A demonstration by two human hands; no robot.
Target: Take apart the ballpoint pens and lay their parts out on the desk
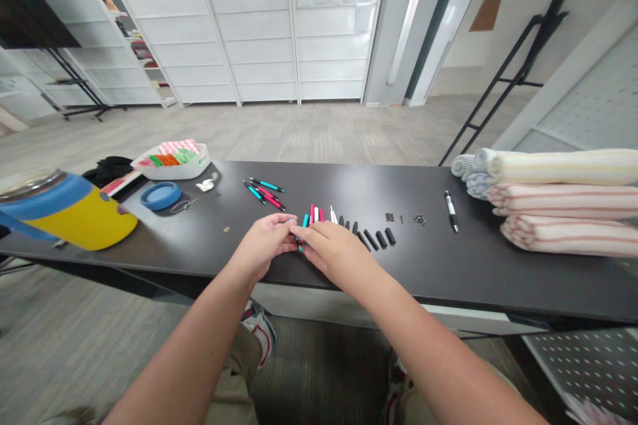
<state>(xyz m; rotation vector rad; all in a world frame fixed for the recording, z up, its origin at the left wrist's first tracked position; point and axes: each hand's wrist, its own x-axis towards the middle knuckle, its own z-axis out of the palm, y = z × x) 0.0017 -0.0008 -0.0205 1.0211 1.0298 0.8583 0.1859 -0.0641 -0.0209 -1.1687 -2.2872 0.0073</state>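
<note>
Close together over the dark table, my left hand (266,242) and my right hand (336,249) both grip a small teal and black pen (298,241). My fingers cover much of it. Just beyond my hands, pen barrels (312,214) in teal, pink and white lie in a row, partly hidden by my right hand. Several short black tube-like parts (381,239) continue the row to the right. A loose group of teal and pink pens (266,192) lies farther off, to the left of the row.
Tiny dark parts (419,219) and a white and black pen (451,211) lie to the right. Rolled striped towels (568,199) are stacked at the right end. At left stand a yellow and blue jug (74,209), a blue lid (160,196) and a white basket (199,166).
</note>
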